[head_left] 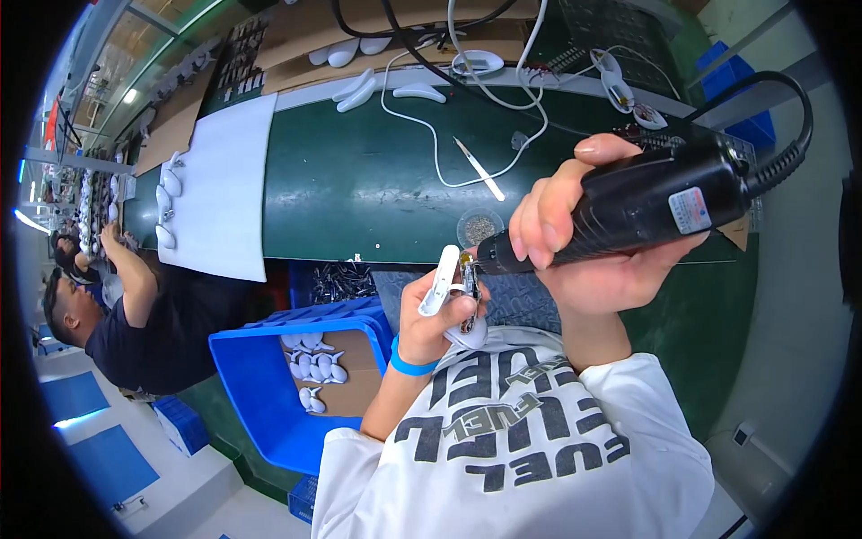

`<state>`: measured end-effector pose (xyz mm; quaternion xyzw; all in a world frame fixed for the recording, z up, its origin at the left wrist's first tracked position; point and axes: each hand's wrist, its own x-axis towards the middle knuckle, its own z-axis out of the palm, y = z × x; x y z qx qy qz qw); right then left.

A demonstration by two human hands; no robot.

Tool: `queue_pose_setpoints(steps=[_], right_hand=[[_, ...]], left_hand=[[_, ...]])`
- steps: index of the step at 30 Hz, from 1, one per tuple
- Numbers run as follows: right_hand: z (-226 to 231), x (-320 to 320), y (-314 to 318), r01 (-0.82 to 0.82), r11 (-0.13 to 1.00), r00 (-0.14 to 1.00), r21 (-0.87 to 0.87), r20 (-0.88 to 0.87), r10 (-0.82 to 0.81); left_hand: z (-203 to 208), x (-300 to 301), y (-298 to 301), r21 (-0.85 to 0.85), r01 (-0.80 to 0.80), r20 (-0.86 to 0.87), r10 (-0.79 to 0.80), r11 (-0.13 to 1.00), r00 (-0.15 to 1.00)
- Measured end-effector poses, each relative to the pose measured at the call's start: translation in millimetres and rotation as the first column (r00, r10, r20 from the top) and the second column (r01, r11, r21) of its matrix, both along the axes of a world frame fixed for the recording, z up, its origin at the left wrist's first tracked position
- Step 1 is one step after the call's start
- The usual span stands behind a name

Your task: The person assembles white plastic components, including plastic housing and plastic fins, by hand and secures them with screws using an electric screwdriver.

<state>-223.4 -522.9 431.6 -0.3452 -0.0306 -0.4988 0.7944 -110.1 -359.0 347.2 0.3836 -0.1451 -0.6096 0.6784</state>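
So my left hand [424, 334] has its fingers clamped around an opened white plastic housing [440, 286], thumb pressed on the near side and a fingertip showing round the right edge. The long white half pokes up above my thumb, leaning a bit, and a thin dark circuit strip [470, 280] stands upright just to its right. The rounded white end sticks out below my thumb, right by my shirt.

My right hand [603, 278] is wrapped tight round a chunky black cylindrical electric screwdriver [660, 202], held sideways with its nose at the strip's upper part. Can't tell if the bit's actually touching. All this is at the near edge of the dark green tabletop [350, 180], just below a clear round dish [501, 219] of tiny silvery bits. Blue plastic crate [260, 395] sits to my left.
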Motion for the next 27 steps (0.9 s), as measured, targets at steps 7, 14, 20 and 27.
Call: queue_pose_setpoints(steps=[7, 14, 20, 27], right_hand=[[0, 1, 1, -0.065, 0.997, 0.998, 0.049, 0.015, 0.064], [-1, -2, -3, -0.05, 0.997, 0.998, 0.062, 0.044, 0.047], [-7, -6, -14, 0.054, 0.998, 0.997, 0.014, 0.062, -0.055], [-41, -5, -17, 0.081, 0.996, 0.992, 0.032, -0.098, -0.078]], left_hand=[[6, 3, -2, 0.073, 0.003, 0.068, -0.008, 0.997, 0.998], [6, 4, -12, 0.119, 0.006, -0.009, -0.005, 0.993, 1.0], [-3, 4, -17, 0.099, -0.012, -0.081, 0.02, 0.995, 0.997], [-4, -1, -25, 0.067, -0.008, -0.059, 0.012, 0.998, 0.998]])
